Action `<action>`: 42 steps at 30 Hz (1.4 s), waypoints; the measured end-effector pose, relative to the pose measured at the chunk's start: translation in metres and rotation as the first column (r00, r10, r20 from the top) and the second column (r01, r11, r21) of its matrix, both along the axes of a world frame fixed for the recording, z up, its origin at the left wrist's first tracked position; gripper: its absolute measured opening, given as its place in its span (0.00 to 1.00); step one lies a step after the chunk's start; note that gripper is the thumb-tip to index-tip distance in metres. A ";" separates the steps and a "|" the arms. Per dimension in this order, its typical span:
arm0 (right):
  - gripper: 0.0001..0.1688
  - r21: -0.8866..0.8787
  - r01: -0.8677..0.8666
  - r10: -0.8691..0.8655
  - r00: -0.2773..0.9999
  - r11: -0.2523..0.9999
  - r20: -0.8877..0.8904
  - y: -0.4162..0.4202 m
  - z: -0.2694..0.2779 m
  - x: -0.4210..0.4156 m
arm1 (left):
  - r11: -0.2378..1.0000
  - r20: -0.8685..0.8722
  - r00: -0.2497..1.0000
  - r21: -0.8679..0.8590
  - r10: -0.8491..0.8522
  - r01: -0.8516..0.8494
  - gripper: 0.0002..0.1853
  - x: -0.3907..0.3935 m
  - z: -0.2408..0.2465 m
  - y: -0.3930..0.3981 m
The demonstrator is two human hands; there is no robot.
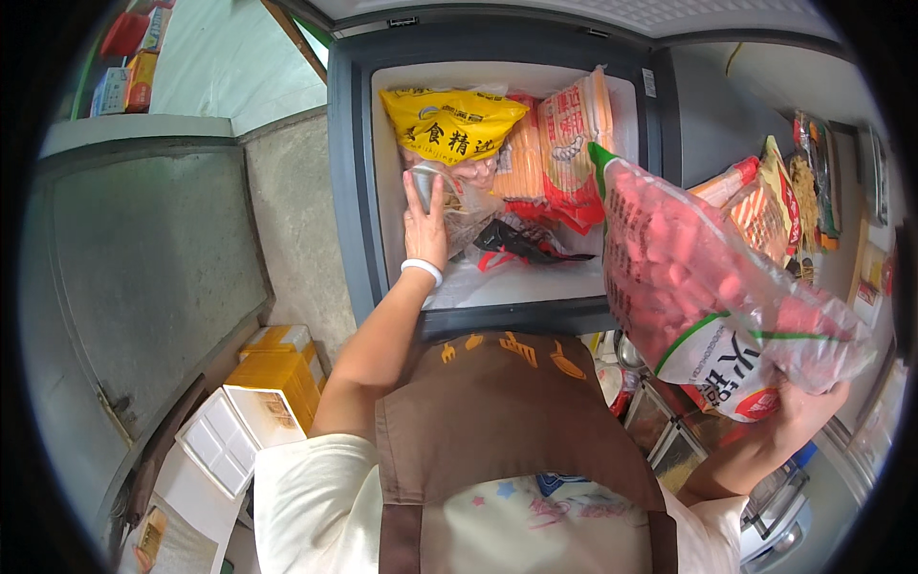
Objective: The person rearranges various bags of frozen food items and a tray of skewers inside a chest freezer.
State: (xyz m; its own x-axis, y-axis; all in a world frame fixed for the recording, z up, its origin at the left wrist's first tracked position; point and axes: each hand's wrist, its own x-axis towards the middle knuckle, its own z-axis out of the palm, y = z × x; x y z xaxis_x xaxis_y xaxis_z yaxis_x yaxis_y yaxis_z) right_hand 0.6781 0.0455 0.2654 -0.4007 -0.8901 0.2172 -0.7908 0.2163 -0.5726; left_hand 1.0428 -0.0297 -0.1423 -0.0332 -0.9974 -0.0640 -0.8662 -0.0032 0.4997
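In front of me a chest freezer [346, 215] stands with its lid raised. Into its left side reaches my left hand [427, 233], a white band on the wrist. Its spread fingers lie on a clear plastic bag [470, 212]; the thumb is mostly hidden. Outside the freezer, on the right, my right hand [810, 405] grips a large clear bag of pink sausage pieces [667, 251] by one end. That bag slants up over the freezer's right rim. A yellow printed bag [455, 122] and red-printed bags of orange sticks [574, 143] fill the freezer's far part.
A black and red bag [527, 244] lies near the freezer's front wall. More food packets [760, 215] sit to the right. Foam boxes [258, 416] and a taped yellow carton [283, 366] stand at lower left. Glass-sided containers [670, 438] are below my right arm.
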 end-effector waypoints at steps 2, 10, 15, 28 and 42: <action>0.52 0.016 -0.085 0.085 0.996 0.996 0.030 -0.002 -0.005 0.010 | 0.947 -0.168 0.949 0.228 0.266 -0.225 0.45 -0.007 -0.003 -0.002; 0.51 0.049 -0.172 0.171 0.985 0.984 0.021 -0.012 -0.018 0.020 | 0.781 -0.150 0.865 0.377 -0.479 0.498 0.08 -0.014 0.028 0.033; 0.46 0.076 -0.135 0.125 0.985 0.988 0.122 -0.016 -0.022 0.015 | 0.712 -0.201 0.783 0.328 -0.589 0.620 0.06 -0.032 0.108 0.023; 0.44 -0.170 0.239 -0.252 0.966 0.956 -0.058 0.036 0.064 -0.011 | 0.880 -0.562 0.701 -0.110 -0.439 0.462 0.13 -0.076 0.192 0.043; 0.53 -0.185 0.565 -0.558 0.825 0.804 0.094 0.155 0.050 -0.071 | 0.832 -0.965 0.211 -0.015 -0.158 0.554 0.12 -0.182 0.337 -0.127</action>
